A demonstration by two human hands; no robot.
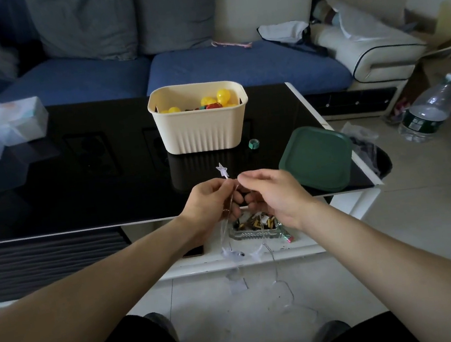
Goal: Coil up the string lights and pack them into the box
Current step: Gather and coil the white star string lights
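Pinching the string lights point(232, 198), the left hand point(208, 201) and right hand point(271, 193) nearly touch. One star rises above the left fingers; wire dangles below both hands.

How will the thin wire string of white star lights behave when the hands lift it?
Thin wire string of white star lights probably floppy: it hangs in loose loops below both hands. Likely light, pinched only by left hand and right hand. May tangle.

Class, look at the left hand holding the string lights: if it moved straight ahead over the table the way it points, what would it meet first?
Probably the cream ribbed plastic box, standing straight beyond the left hand on the black glossy table; depth is uncertain.
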